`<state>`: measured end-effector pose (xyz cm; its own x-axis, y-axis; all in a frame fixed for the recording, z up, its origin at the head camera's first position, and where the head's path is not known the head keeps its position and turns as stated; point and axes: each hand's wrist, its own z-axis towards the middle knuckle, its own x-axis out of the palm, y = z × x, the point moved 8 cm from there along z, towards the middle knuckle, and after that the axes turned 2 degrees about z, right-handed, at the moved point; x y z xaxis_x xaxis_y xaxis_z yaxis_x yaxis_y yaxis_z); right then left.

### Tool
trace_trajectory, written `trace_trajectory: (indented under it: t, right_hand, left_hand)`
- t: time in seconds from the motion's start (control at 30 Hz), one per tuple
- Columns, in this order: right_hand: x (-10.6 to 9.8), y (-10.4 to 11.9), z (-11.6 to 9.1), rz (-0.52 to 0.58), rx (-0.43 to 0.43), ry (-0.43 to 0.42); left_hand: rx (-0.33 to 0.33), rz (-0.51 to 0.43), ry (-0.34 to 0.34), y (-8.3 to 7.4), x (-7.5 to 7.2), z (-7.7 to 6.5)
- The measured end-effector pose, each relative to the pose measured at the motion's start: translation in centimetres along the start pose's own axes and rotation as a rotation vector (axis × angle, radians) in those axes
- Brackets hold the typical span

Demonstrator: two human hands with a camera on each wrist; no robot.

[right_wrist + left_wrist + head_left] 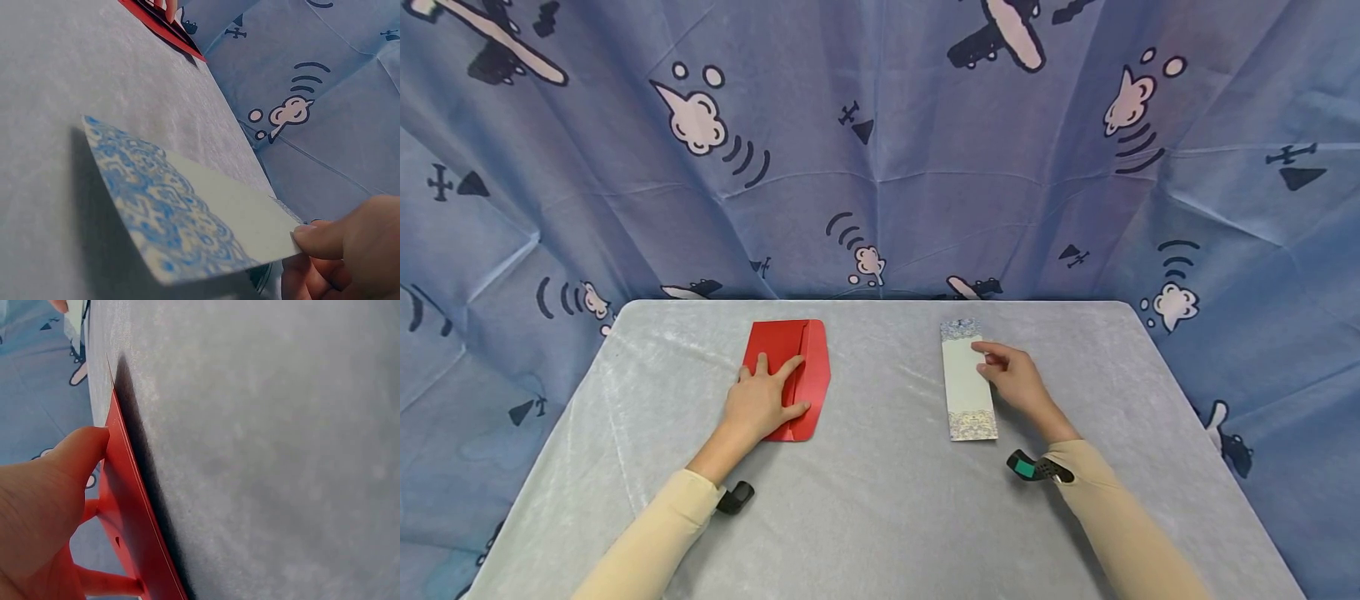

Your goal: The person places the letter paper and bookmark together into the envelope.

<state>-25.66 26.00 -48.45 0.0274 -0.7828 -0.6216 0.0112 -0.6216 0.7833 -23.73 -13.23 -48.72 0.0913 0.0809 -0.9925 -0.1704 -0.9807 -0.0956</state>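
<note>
A red envelope (pixel 778 337) lies on the left half of the table with its flap opened out to the right. My left hand (pixel 757 404) rests on it, fingers spread and straight, thumb near the flap; the left wrist view shows the thumb and fingers touching the red paper (pixel 128 487). To the right, my right hand (pixel 1017 379) pinches the long edge of a pale card (pixel 967 379) between thumb and fingers. Blue patterned bands mark both ends of the card. In the right wrist view the card (pixel 240 206) is tilted and raised off the table, casting a shadow.
A pale grey cloth covers the table (pixel 880 500). Behind it hangs a blue curtain (pixel 910 208) printed with planes and clouds. Dark straps with small devices (pixel 735 497) sit at both wrists.
</note>
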Motion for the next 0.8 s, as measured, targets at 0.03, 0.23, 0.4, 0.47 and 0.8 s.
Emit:
trace_trajectory:
  t: [0.03,0.23,0.4,0.47,0.8]
  right_hand:
    - [0.1,0.1,0.0,0.006,-0.002,-0.001]
    - [0.6,0.5,0.0,0.055,-0.010,0.001]
    - [1.2,0.8,0.0,0.087,-0.031,0.007]
    - [1.5,1.0,0.0,0.104,-0.043,0.009]
    - [2.7,1.7,-0.1,0.166,-0.055,0.032]
  left_hand:
    - [-0.001,-0.001,0.002,0.0,0.0,0.0]
    - [-0.004,0.003,0.004,-0.1,-0.1,0.0]
    - [-0.003,0.004,0.000,-0.1,-0.2,0.0]
    - [-0.003,0.004,-0.001,-0.1,-0.2,0.0]
    - [-0.004,0.003,-0.006,-0.1,-0.2,0.0]
